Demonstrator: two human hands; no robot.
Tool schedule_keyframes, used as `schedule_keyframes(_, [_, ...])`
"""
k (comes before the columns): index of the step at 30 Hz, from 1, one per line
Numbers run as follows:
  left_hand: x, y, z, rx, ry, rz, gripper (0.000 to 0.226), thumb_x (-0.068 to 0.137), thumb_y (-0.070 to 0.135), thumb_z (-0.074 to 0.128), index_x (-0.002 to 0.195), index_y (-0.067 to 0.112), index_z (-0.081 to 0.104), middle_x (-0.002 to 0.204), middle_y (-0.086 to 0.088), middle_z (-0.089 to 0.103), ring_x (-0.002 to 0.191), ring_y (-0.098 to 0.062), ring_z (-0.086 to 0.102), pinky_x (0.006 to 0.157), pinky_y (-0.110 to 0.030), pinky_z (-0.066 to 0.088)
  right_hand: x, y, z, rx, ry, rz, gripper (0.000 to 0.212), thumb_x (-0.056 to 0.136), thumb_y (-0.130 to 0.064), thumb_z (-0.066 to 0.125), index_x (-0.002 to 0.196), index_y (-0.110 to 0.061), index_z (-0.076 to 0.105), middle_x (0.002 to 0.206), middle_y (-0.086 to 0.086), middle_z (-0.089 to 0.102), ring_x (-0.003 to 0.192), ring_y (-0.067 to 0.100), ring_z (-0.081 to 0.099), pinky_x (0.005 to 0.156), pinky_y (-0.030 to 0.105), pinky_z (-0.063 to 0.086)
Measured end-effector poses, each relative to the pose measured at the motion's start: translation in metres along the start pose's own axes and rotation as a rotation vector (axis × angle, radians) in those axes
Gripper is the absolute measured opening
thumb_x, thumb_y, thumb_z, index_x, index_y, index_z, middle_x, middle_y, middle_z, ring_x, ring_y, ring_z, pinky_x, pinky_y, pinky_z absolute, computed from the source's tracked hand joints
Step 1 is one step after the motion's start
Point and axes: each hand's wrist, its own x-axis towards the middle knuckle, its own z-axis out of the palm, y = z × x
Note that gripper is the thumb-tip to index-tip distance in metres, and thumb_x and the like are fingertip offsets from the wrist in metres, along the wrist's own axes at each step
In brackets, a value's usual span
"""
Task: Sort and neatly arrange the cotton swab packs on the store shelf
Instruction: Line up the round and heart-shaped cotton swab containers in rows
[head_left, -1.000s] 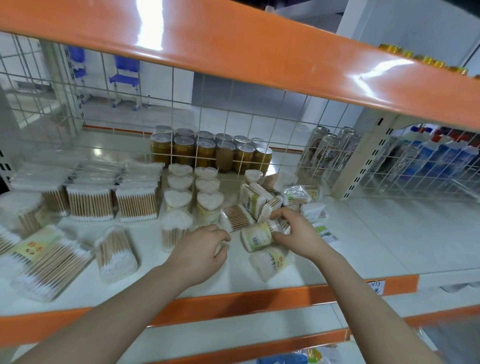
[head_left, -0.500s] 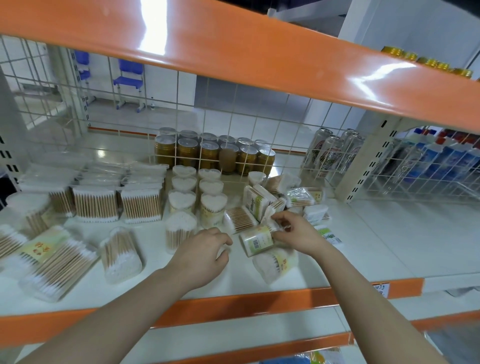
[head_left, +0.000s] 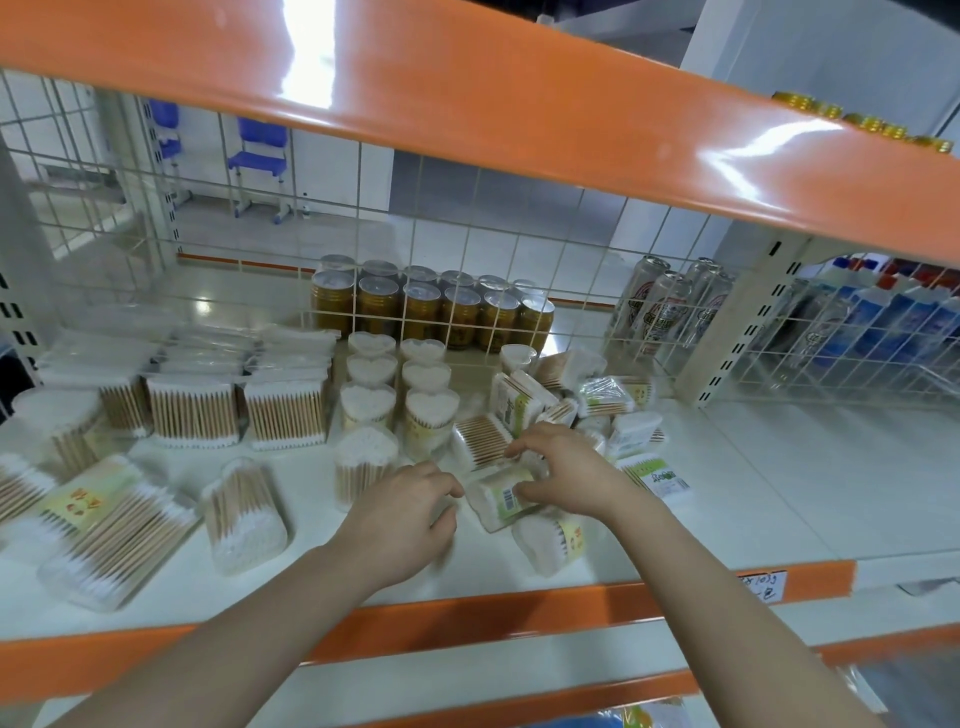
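Cotton swab packs cover the white shelf (head_left: 779, 493), and the one being handled is a barcode-labelled pack (head_left: 501, 496) lying on its side near the shelf's front edge. The right hand (head_left: 563, 470) arches over this pack, fingers curled down round its far end and thumb against its labelled side, gripping it. The left hand (head_left: 402, 514) sits just left of the same pack with its fingers bent inward and their tips close to the pack's near end; whether they touch it or hold anything cannot be told.

Just in front of the barcode-labelled pack lies a yellow-labelled pack (head_left: 548, 538), also on its side. Behind it, a loose heap of packs (head_left: 566, 395) is jumbled at mixed angles. Left of it, heart-shaped tubs (head_left: 395, 379) stand upright in two columns, and one taller tub of swabs (head_left: 363, 462) stands just beside the left hand. Further left, rectangular packs (head_left: 239, 410) stand in tidy rows, and flat clear packs (head_left: 117, 530) lie tilted near the front edge. Beyond the wire grille behind the heap stand gold cans (head_left: 431, 312).
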Motion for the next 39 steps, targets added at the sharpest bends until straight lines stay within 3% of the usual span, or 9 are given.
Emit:
schedule_keyframes(7, [-0.003, -0.003, -0.004, -0.023, 0.032, 0.01, 0.033, 0.094, 0.027, 0.042, 0.125, 0.025, 0.054, 0.126, 0.009, 0.052, 0.116, -0.01, 0.048, 0.092, -0.023, 0.039, 0.014, -0.015, 0.008, -0.155, -0.259, -0.077, 0.062, 0.077, -0.029, 0.073, 0.133, -0.016, 0.049, 0.13, 0.003, 0.05, 0.119, 0.019, 0.045, 0.098, 0.029, 0.038])
schedule_keyframes(18, [-0.018, -0.014, -0.015, 0.007, 0.135, -0.054, 0.032, 0.094, 0.028, 0.042, 0.122, 0.029, 0.055, 0.119, 0.014, 0.054, 0.109, -0.005, 0.05, 0.082, -0.021, 0.043, 0.014, -0.038, 0.016, -0.076, -0.278, -0.133, 0.058, 0.077, -0.019, 0.069, 0.131, -0.018, 0.048, 0.125, -0.001, 0.054, 0.11, 0.015, 0.05, 0.083, 0.02, 0.037])
schedule_keyframes(26, [-0.03, -0.021, -0.018, 0.005, 0.151, -0.086, 0.03, 0.094, 0.027, 0.043, 0.12, 0.027, 0.057, 0.114, 0.013, 0.056, 0.103, -0.004, 0.053, 0.079, -0.02, 0.043, 0.013, -0.048, 0.015, -0.047, -0.174, -0.184, 0.062, 0.08, -0.026, 0.069, 0.135, -0.014, 0.044, 0.122, 0.008, 0.048, 0.111, 0.02, 0.042, 0.091, 0.024, 0.034])
schedule_keyframes(29, [-0.032, -0.022, -0.019, -0.005, 0.148, -0.095, 0.03, 0.093, 0.025, 0.044, 0.12, 0.027, 0.057, 0.113, 0.013, 0.056, 0.102, -0.004, 0.053, 0.079, -0.019, 0.043, 0.011, -0.049, 0.006, 0.059, -0.066, -0.185, 0.061, 0.078, -0.026, 0.071, 0.133, -0.017, 0.047, 0.12, 0.004, 0.048, 0.112, 0.018, 0.043, 0.092, 0.023, 0.034])
schedule_keyframes(33, [-0.032, -0.021, -0.018, -0.008, 0.13, -0.104, 0.03, 0.092, 0.027, 0.045, 0.121, 0.028, 0.056, 0.111, 0.014, 0.055, 0.102, -0.004, 0.052, 0.077, -0.019, 0.042, 0.012, -0.05, -0.01, 0.262, 0.097, -0.093, 0.051, 0.075, -0.019, 0.073, 0.122, -0.017, 0.053, 0.107, -0.003, 0.051, 0.101, 0.015, 0.051, 0.08, 0.016, 0.039])
schedule_keyframes(36, [-0.031, -0.018, -0.017, 0.017, 0.097, -0.096, 0.034, 0.092, 0.035, 0.043, 0.123, 0.029, 0.053, 0.115, 0.013, 0.054, 0.105, -0.005, 0.051, 0.08, -0.021, 0.043, 0.011, -0.051, -0.019, 0.429, 0.19, -0.016, 0.048, 0.074, -0.017, 0.074, 0.117, -0.014, 0.054, 0.108, 0.002, 0.056, 0.099, 0.017, 0.055, 0.085, 0.024, 0.047])
schedule_keyframes(39, [-0.028, -0.011, -0.014, 0.095, 0.046, -0.074, 0.041, 0.091, 0.045, 0.04, 0.128, 0.03, 0.049, 0.122, 0.011, 0.052, 0.112, -0.011, 0.05, 0.084, -0.024, 0.042, 0.01, -0.056, -0.025, 0.446, 0.212, 0.009, 0.048, 0.077, -0.02, 0.071, 0.121, -0.014, 0.054, 0.107, -0.001, 0.056, 0.092, 0.01, 0.054, 0.071, 0.009, 0.041])
